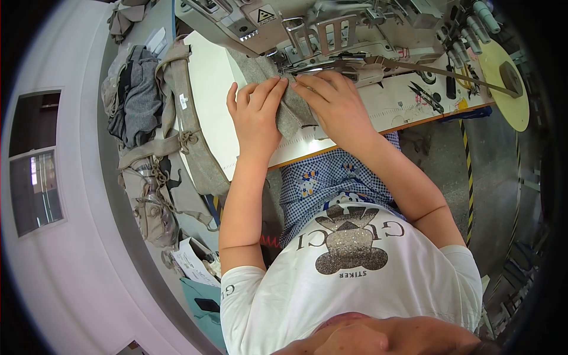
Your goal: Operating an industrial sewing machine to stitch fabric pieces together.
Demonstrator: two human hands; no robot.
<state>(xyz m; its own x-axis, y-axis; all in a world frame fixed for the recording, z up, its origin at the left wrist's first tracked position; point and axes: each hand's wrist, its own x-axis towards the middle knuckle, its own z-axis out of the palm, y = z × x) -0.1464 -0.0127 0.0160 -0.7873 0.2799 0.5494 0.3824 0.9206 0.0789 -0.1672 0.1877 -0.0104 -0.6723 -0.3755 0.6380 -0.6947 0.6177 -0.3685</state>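
Note:
A piece of grey-brown woven cloth (294,112) lies on the white bed of a sewing machine (260,23), its far end at the needle and presser foot (278,58). My left hand (255,115) rests on the left part of the cloth, fingers stretched forward and spread. From the right, my right hand (337,106) lies over the cloth's edge with its fingers extended, the tips close to the needle area. A narrow brown tape (438,70) runs from a pale yellow reel disc (507,112) to metal guides just beyond my right hand.
On the left, a tan cloth band (192,124) hangs over the table edge, beside a dark grey garment pile (139,97). Thread snips (426,97) lie to the right. An open box (192,263) and a dark phone-like object (207,305) are at lower left.

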